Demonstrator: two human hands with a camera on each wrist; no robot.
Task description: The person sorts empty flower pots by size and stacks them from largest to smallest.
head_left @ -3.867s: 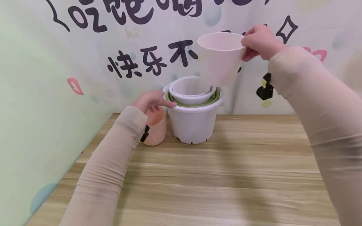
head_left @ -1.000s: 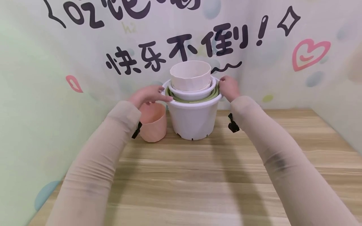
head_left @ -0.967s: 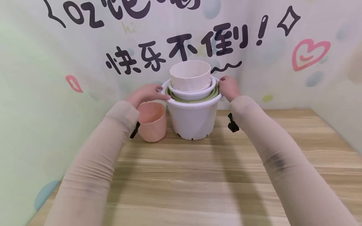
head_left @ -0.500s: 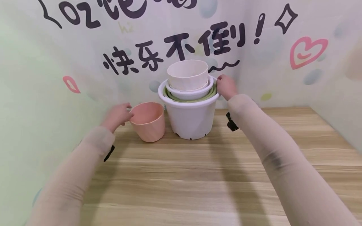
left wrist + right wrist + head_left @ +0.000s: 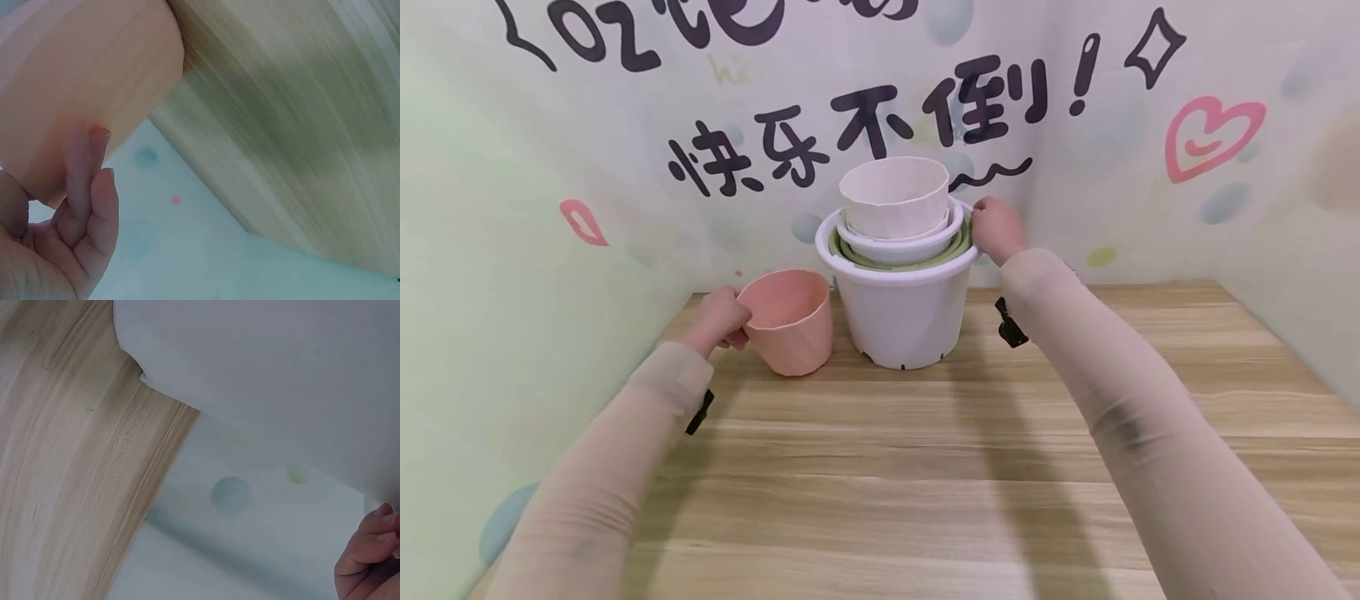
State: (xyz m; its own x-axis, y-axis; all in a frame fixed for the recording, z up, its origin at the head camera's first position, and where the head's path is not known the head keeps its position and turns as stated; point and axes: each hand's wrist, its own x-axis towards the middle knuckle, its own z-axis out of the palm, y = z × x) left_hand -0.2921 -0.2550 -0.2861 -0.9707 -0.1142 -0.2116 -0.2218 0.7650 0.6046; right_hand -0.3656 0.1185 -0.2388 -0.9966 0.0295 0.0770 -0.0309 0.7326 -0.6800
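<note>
My left hand [image 5: 721, 318] pinches the left rim of a pink flowerpot [image 5: 796, 343] that stands on the table. In the left wrist view, fingers [image 5: 78, 187] lie against the pot's outer wall. Just right of it is a large white flowerpot [image 5: 904, 321]. Nested inside that are green pots [image 5: 957, 252], a smaller white pot [image 5: 901, 250] and pale pinkish-white pots, the uppermost pale pot [image 5: 895, 215] sticking up highest. My right hand [image 5: 997, 231] grips the large pot's right rim; in the right wrist view its curled fingers [image 5: 369, 547] show at the edge.
The wooden table [image 5: 850, 483] meets a printed cloth backdrop [image 5: 1097, 167] with black characters and a pink heart. Another cloth wall [image 5: 490, 292] rises along the left side, close to my left forearm.
A pale pot that my right hand held aloft now sits in the stack. My left hand has left the large pot's rim for the pink pot's; my right stays on the large rim.
</note>
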